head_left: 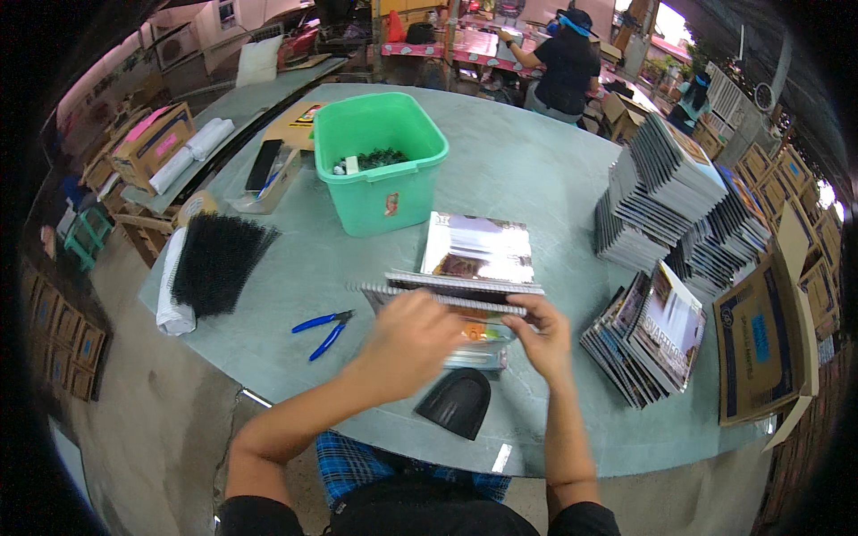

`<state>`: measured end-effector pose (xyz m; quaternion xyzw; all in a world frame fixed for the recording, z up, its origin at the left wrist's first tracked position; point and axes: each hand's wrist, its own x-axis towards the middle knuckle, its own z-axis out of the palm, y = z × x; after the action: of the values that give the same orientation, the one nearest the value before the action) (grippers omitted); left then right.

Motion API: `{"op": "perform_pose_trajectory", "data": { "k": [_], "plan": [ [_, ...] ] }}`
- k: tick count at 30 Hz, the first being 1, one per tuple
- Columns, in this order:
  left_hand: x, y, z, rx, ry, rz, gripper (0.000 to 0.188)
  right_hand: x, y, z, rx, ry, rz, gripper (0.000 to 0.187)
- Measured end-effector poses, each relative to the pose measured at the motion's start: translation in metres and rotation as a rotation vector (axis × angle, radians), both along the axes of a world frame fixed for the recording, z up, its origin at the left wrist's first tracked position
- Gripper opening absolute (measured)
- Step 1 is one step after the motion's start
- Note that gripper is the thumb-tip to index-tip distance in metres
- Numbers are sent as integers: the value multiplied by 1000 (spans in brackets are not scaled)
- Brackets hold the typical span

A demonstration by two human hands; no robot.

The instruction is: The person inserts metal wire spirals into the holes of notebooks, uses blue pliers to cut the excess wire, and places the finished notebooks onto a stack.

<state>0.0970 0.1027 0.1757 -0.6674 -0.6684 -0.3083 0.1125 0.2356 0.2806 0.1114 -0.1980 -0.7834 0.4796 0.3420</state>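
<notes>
A booklet is held near the table's front edge, a thin spiral coil running along its upper edge and sticking out at the left. My right hand pinches the booklet's right end between thumb and fingers. Blurred by motion, my left hand is closed at the coil's left part; its fingertips are partly hidden. Just beyond lies a glossy-covered stack of booklets. Blue-handled cutting pliers lie open left of my left hand. A black curved piece rests between my forearms.
A green bin with small dark bits stands beyond the booklets. Black coils lie in a bundle at left, near a clear tray. Piled booklets and a carton occupy the right side. A person stands at a far table.
</notes>
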Motion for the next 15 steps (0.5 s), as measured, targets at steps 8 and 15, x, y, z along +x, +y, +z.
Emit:
{"op": "perform_pose_trajectory", "data": {
  "k": [8, 15],
  "plan": [
    [-119, -121, -127, -509, -140, 500, 47, -86, -87, 64, 717, -222, 304, 25],
    [-83, -104, -104, -415, -639, 505, 39, -148, -71, 64, 418, -302, 427, 29]
  ]
}}
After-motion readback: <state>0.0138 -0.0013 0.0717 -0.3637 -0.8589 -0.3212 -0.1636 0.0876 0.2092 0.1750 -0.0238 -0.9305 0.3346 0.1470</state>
